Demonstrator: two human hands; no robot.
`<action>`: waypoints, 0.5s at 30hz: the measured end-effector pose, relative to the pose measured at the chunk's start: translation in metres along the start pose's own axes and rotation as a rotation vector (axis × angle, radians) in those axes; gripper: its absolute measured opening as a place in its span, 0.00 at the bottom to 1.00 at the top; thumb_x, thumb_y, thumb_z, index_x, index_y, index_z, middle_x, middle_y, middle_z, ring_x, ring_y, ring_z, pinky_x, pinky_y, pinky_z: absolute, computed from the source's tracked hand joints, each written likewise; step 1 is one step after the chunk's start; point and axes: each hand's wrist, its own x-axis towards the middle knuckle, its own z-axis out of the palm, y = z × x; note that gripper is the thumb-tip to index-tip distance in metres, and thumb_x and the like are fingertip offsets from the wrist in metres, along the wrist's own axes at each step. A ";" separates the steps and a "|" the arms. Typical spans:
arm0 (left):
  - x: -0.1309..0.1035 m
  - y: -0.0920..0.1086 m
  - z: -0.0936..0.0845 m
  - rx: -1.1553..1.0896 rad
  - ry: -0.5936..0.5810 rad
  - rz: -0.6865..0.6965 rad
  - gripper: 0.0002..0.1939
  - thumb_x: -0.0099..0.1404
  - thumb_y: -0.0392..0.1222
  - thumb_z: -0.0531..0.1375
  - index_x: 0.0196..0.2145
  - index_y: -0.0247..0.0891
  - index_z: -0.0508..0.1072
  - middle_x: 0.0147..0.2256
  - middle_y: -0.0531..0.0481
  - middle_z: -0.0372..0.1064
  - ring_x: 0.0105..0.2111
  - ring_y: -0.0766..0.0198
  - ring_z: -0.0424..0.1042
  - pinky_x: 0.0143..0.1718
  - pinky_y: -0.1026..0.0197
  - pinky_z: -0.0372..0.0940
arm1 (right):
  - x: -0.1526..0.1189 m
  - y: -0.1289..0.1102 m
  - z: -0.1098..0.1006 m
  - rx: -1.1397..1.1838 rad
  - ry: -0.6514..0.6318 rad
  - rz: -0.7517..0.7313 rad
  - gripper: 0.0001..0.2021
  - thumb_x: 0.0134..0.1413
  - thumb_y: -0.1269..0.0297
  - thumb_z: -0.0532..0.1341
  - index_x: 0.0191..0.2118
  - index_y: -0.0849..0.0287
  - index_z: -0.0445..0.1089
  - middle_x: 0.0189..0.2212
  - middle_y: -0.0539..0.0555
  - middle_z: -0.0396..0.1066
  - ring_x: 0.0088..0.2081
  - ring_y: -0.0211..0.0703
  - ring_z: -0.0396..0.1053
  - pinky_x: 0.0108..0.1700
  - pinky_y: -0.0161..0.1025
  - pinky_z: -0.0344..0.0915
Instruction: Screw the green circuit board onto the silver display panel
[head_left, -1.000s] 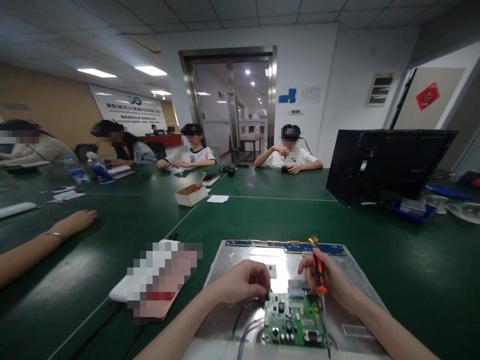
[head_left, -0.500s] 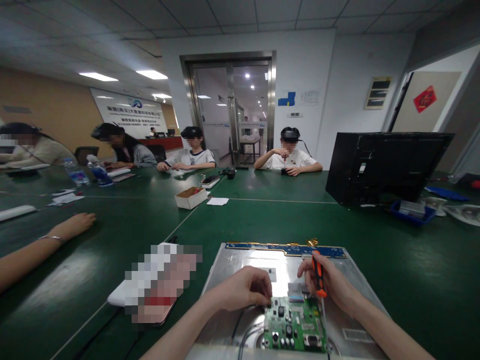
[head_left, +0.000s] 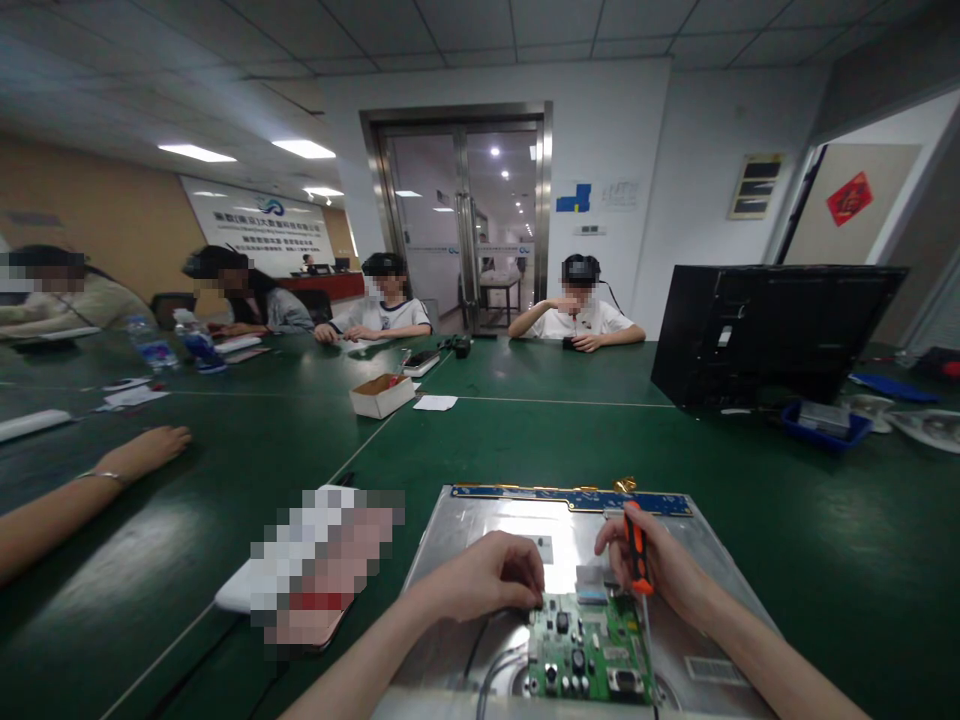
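Head view: green rectangular circuit board [head_left: 589, 655] seated on silver metal panel [head_left: 463, 520], work seemingly unfinished; orange-and-black screwdriver [head_left: 640, 560] was clamped in right hand's [head_left: 667, 565] fingers; left hand's [head_left: 491, 572] were curled at board, grip untellable.

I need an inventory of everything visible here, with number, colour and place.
Table: 1, green, centre
Metal panel: 1, silver, on table
Circuit board: 1, green, on metal panel
Strip board: 1, blue, metal panel's far edge
Cables: count unclear, grey, left of circuit board
Screwdriver: 1, orange-black, at circuit board's right edge
Blurred flat things: count unclear, white and pink, left of metal panel
Papers: several, white, mid-table and left
Open box: 1, white, mid-table
Tray: 1, blue, right
Monitor-like casing: 1, black, right
Bottles: 2, clear and blue, far left
Seated people: 4, white or grey clothes, far and left
Neighbour's arm: 1, bare, left
Double door: 1, silver frame, back
Left hand: 1, bare, at circuit board's corner
Right hand: 1, bare, holding screwdriver
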 end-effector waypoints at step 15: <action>-0.001 0.001 -0.004 0.025 -0.012 0.009 0.07 0.53 0.36 0.67 0.30 0.36 0.74 0.27 0.55 0.73 0.28 0.67 0.71 0.34 0.63 0.66 | 0.000 0.001 -0.003 -0.019 -0.003 0.001 0.34 0.54 0.30 0.53 0.30 0.61 0.73 0.15 0.50 0.67 0.16 0.34 0.58 0.20 0.33 0.51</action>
